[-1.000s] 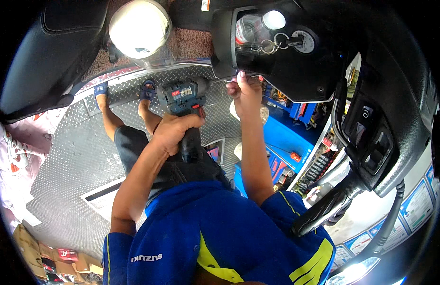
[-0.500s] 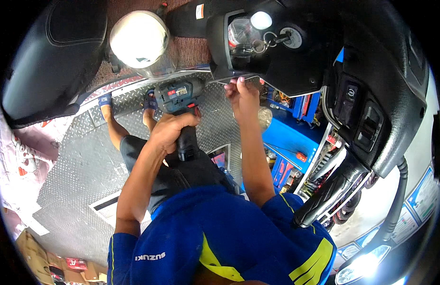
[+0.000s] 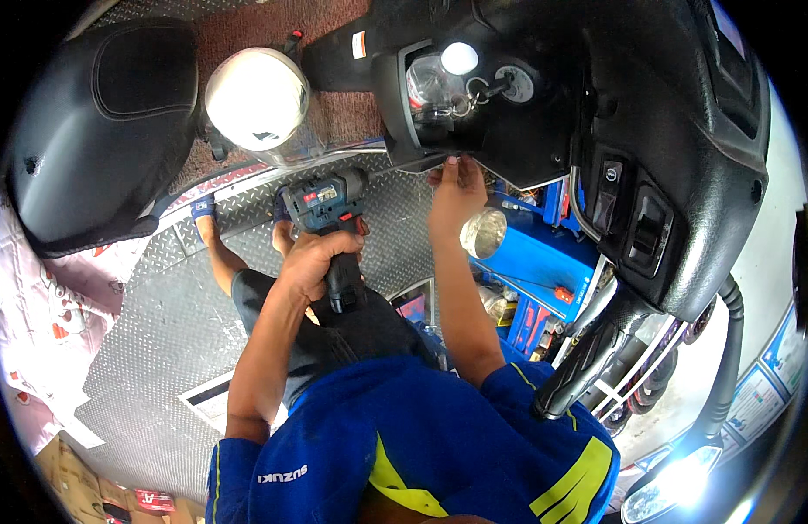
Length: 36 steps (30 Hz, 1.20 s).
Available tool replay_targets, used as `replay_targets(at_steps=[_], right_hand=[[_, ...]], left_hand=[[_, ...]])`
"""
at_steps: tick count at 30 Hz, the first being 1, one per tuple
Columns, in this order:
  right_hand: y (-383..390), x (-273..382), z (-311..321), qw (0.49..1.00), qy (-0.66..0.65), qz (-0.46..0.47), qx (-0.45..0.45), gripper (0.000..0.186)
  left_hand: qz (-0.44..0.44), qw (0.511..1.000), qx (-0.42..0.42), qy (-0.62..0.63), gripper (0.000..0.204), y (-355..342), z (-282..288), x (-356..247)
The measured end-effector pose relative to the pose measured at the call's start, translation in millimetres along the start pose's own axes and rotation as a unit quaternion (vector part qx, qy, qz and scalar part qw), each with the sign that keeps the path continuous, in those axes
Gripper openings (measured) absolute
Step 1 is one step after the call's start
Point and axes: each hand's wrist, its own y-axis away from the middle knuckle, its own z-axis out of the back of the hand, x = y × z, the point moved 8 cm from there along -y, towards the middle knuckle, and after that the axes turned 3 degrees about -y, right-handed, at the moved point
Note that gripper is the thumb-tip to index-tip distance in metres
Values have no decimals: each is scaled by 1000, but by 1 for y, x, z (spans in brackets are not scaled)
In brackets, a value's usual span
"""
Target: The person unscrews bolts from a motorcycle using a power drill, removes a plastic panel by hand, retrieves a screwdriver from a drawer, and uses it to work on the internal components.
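My left hand point(image 3: 321, 266) is wrapped round the handle of a cordless power driver point(image 3: 321, 196), with the forefinger by its red trigger. From the driver's nose a long thin bit point(image 3: 412, 164) reaches right toward the lower edge of a black scooter front panel point(image 3: 530, 131). There my right hand point(image 3: 459, 188) has its fingers pinched together at the bit's far end. Whether they grip the bit or a small fastener is hidden. Just above sits an open storage pocket point(image 3: 405, 105) holding a clear bottle point(image 3: 428, 80); beside it, a key point(image 3: 504, 86) with rings sits in the ignition.
A black seat point(image 3: 133, 113) and a pale rounded object point(image 3: 255, 96) stand at the left. Right of my right forearm are a blue tool tray point(image 3: 535, 262), a clear cup point(image 3: 484, 232) and a red-handled screwdriver point(image 3: 561, 294). The handlebar grip point(image 3: 596, 362) juts near my right shoulder.
The driver's nose has swung slightly right and its bit now meets my right fingertips. My right hand has shifted a little right and down. The whole view has shifted slightly.
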Motion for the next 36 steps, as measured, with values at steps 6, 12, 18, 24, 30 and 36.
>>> replay_targets(at_steps=[6,12,18,24,30,36], right_hand=[[-4,-2,-3,1000,-21,11,-1,19],[-9,-8,3,998,-49,-19,-39,14],[-11,-11,7,990,-130,-24,-48,10],[25,10,2,992,-64,-112,14,12],[95,46,-81,994,-63,-8,85,13],[58,-11,-261,953,45,134,269,11]], left_hand=[[24,1000,3,12,32,0,2,4],[39,999,25,10,33,-1,5,15],[1,1000,21,-7,36,21,2,-4],[-11,1000,6,-29,35,66,57,-5],[-51,995,20,87,46,137,118,-34],[-46,985,17,163,40,196,182,-48]])
